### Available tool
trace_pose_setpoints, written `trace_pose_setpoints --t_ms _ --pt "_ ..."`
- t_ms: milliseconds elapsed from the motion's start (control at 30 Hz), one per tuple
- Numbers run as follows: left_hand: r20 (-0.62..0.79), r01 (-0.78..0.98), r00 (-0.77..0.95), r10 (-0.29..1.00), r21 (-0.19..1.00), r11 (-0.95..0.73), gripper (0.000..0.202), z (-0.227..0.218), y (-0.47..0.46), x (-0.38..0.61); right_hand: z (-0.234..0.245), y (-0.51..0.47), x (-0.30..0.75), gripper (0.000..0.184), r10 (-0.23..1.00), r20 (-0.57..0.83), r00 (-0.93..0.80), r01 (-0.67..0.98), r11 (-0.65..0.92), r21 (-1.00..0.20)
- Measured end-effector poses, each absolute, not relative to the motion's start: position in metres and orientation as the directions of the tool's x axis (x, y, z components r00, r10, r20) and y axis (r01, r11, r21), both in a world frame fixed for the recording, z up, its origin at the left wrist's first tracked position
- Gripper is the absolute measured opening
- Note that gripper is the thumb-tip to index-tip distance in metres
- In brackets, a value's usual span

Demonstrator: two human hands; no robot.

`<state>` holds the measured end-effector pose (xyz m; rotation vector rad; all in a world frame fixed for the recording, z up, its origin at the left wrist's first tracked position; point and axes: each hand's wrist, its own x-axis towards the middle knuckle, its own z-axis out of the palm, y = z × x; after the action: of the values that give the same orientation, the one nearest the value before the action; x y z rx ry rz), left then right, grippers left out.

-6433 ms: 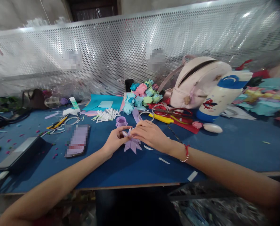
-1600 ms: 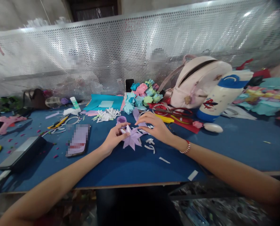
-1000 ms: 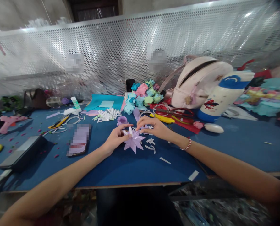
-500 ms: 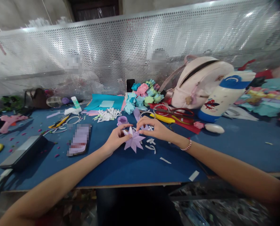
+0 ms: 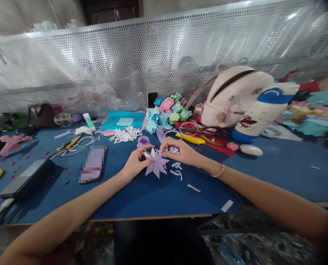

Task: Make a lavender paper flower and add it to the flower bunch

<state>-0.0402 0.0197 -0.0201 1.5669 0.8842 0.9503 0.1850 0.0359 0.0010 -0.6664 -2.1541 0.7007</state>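
Note:
A pointed lilac paper flower point(image 5: 156, 168) is held above the blue tabletop, between both hands. My left hand point(image 5: 136, 161) grips it from the left, with thumb and fingers closed on its upper petals. On the other side my right hand point(image 5: 180, 151) pinches a petal tip at the upper right between thumb and forefinger. Behind the flower stands a small lilac paper roll point(image 5: 143, 141). A lilac paper strip point(image 5: 160, 134) lies just beyond my right hand, and white paper scraps point(image 5: 176, 173) are scattered beside it.
Folded paper flowers point(image 5: 166, 112) are heaped at the back, by a pile of white paper strips point(image 5: 128, 133). A phone point(image 5: 93, 163) and a power bank point(image 5: 27, 178) lie left. A yellow cutter point(image 5: 191, 138), bottle point(image 5: 263, 112) and backpack point(image 5: 232, 95) stand or lie right.
Both hands keep nearly the same grip and place. The flower has tilted or shifted very slightly; nothing else has visibly moved.

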Motion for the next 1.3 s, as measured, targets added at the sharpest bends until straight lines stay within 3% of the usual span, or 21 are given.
trace_pose_setpoints --t_ms 167,1300 --pt "0.141 0.054 0.411 0.901 0.982 -0.178 0.057 -0.0212 0.0206 -0.0404 0.0001 0.0345 0.1832 0.010 0.693 0.479 -0.539 0.207 0.660 -0.722" --pt "0.099 0.044 0.396 0.913 0.991 -0.126 0.056 -0.0189 0.0182 -0.0412 -0.0028 0.0412 0.1865 0.017 0.713 0.412 -0.568 0.208 0.608 -0.766"
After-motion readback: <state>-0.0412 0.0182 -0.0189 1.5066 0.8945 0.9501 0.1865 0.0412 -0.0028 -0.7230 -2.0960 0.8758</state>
